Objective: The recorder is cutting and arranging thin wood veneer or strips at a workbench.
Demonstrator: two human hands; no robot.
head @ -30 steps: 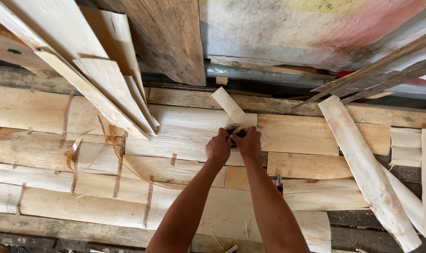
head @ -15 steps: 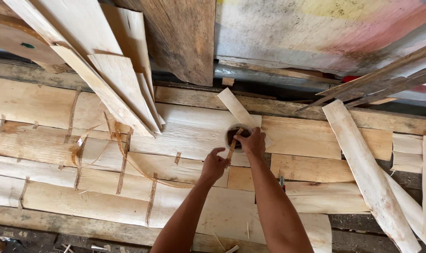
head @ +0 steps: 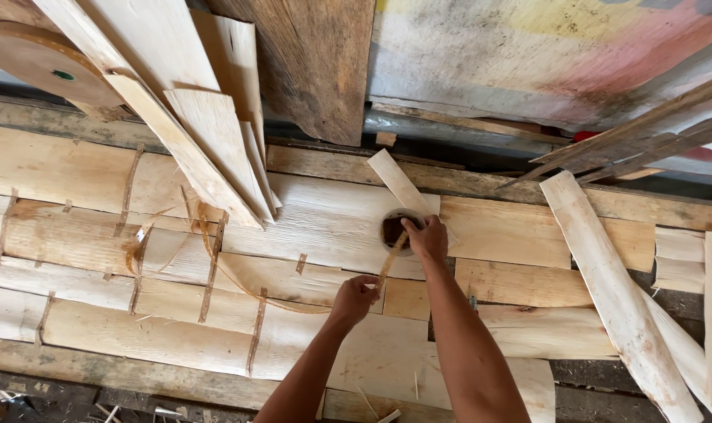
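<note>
My right hand (head: 428, 239) presses on a small round roll (head: 390, 229) with a pale rim and dark brown core, lying on a floor of pale wooden planks (head: 325, 219). A thin brown strip (head: 389, 262) runs from the roll down to my left hand (head: 354, 298), which pinches it a short way below and to the left. More of this strip curves away to the left across the planks (head: 238, 286). A short pale slat (head: 395, 178) lies at an angle just behind the roll.
Several pale boards (head: 184, 117) lean from the upper left, beside a round wooden disc (head: 43, 63). A dark board (head: 317, 63) and a painted wall (head: 544, 55) stand behind. A long plank (head: 607, 290) lies diagonally at the right. Short brown strips cross the plank joints.
My two hands were together at the roll. The left hand has since drawn down and to the left, pulling the brown strip out, while the right hand stays on the roll.
</note>
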